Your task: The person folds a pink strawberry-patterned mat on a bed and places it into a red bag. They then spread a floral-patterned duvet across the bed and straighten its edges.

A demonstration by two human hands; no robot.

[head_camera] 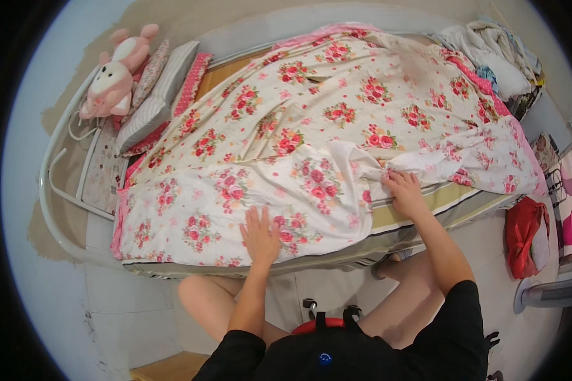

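A floral quilt cover (343, 114), cream with red roses, lies loosely across a bed; its front part is folded over and shows a paler side. My left hand (262, 235) rests flat on that pale part near the bed's front edge, fingers spread. Further right, my right hand (405, 193) touches the bunched edge of the cloth, fingers slightly bent; whether it pinches any fabric is hard to tell. Below the right hand a striped green and grey bed sheet (438, 202) shows where the cover is drawn back.
At the left end are a pink plush toy (109, 88), a grey striped pillow (155, 100) and a white metal bed frame (45, 176). Crumpled bedding (500, 62) lies at the back right. A red bag (524, 238) and a fan (548, 293) stand right on the tiled floor.
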